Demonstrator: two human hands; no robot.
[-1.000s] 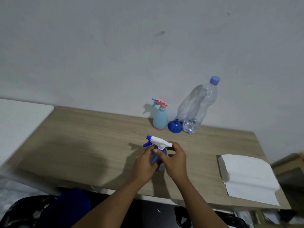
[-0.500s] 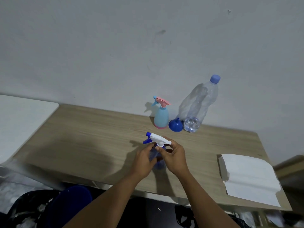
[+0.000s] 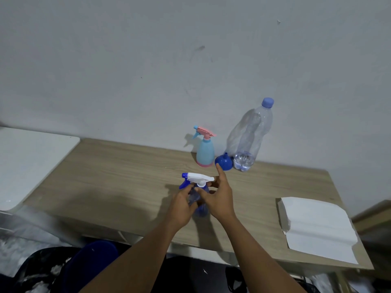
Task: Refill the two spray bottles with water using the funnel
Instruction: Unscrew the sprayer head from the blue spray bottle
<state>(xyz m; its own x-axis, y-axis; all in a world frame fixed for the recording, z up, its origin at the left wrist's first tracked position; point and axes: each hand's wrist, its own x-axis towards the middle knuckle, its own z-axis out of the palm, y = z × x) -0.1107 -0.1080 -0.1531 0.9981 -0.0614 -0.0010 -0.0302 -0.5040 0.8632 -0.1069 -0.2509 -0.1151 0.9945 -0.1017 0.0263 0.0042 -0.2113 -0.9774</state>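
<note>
A clear blue spray bottle (image 3: 201, 208) with a white and blue trigger head (image 3: 197, 178) stands near the table's front middle. My left hand (image 3: 182, 205) grips its body. My right hand (image 3: 218, 197) pinches the white collar under the head with thumb and fingers, its index finger stretched up. At the back by the wall stand a light blue spray bottle with a pink head (image 3: 204, 152), a blue funnel (image 3: 223, 162) lying mouth down, and a tall clear water bottle (image 3: 248, 136) with a blue cap and little water.
A stack of white paper towels (image 3: 317, 227) lies at the right of the wooden table (image 3: 118, 178). A white surface (image 3: 29, 161) adjoins the table on the left. A wall rises right behind the table. A dark blue round object (image 3: 88, 265) sits below the front edge.
My right hand has turned at the collar of the spray head and its index finger now sticks out. The trigger head has rotated slightly. The camera view has shifted a little.
</note>
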